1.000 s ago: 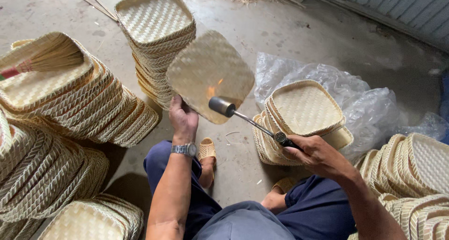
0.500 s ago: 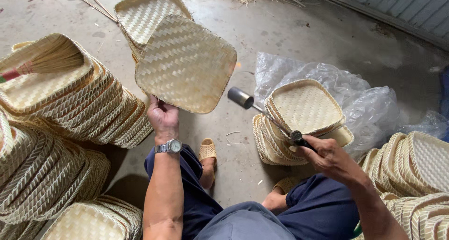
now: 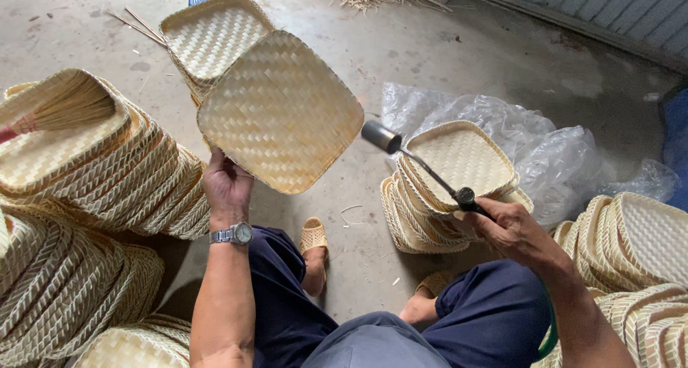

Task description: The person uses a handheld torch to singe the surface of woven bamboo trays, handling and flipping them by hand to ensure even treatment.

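Lowered, torch (image 3: 419, 164) nozzle points up-left toward tray (image 3: 281, 110).

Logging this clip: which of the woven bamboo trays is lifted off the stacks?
The square woven bamboo tray gripped by the left hand, raised with its underside showing; all others rest stacked.

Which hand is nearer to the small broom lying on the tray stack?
Left. The left hand, gripping the raised woven tray, is just right of the stack holding the broom. The right hand, holding the torch, is far across.
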